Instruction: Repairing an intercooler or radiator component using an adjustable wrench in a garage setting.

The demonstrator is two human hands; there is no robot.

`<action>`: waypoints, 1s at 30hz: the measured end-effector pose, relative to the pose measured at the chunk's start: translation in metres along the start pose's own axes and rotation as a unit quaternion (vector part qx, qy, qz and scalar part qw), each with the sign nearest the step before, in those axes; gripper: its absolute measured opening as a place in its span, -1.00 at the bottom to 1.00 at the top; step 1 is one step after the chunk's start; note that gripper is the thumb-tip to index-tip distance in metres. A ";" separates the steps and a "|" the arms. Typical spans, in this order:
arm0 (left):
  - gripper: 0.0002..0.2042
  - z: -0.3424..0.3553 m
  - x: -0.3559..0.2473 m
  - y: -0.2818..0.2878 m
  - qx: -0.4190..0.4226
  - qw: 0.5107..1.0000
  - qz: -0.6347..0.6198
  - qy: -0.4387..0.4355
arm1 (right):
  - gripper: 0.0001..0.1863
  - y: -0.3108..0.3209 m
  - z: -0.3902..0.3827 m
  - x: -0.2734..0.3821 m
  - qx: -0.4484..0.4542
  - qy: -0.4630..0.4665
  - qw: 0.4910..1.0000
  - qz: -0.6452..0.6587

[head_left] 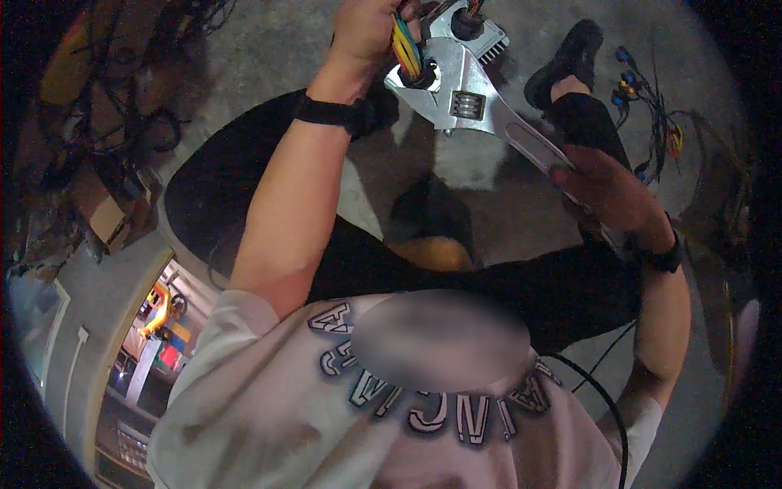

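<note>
My right hand [607, 191] is wrapped round the handle of a large silver adjustable wrench [464, 98]. The wrench's jaws sit around a dark round fitting [418, 75], from which a bundle of yellow, green and red wires [406, 49] rises. At the top edge, my left hand [366, 31] is closed round these wires, its fingers partly cut off by the frame. Just beyond the wrench head lies a silver metal housing [489, 37] with fins along one side. It has a second dark fitting [467, 24] with wires coming out.
I sit on a grey concrete floor [277, 49] with my legs bent around the work. A black wire harness [643, 106] with blue and yellow connectors lies at the right. Tangled cables [155, 122] and a cardboard piece [106, 216] are heaped at the left. A black cable [611, 399] runs beside my right arm.
</note>
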State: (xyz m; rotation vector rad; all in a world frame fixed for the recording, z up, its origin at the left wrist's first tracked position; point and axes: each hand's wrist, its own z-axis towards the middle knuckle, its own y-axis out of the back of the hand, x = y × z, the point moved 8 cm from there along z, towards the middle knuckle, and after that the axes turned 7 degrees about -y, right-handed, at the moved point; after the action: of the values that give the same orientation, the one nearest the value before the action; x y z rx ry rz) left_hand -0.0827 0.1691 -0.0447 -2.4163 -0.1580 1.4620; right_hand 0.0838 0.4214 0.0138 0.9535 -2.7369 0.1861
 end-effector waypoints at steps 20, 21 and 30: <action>-0.66 0.029 0.008 -0.017 0.001 0.999 -0.007 -0.031 | -0.77 -0.081 0.003 -0.026 -0.016 0.074 0.965 0.252; -0.66 0.031 0.010 -0.019 0.000 1.000 -0.009 -0.025 | -0.76 -0.085 0.001 -0.023 -0.019 0.088 0.966 0.241; -0.65 0.043 0.018 -0.027 0.007 0.998 -0.055 -0.013 | -0.71 -0.118 0.004 -0.011 -0.027 0.120 0.941 0.315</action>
State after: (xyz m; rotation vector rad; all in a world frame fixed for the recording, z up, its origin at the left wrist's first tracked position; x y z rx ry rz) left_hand -0.1101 0.2077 -0.0692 -2.3384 -0.2810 1.4423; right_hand 0.1649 0.3348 0.0119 0.0039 -2.6964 0.3074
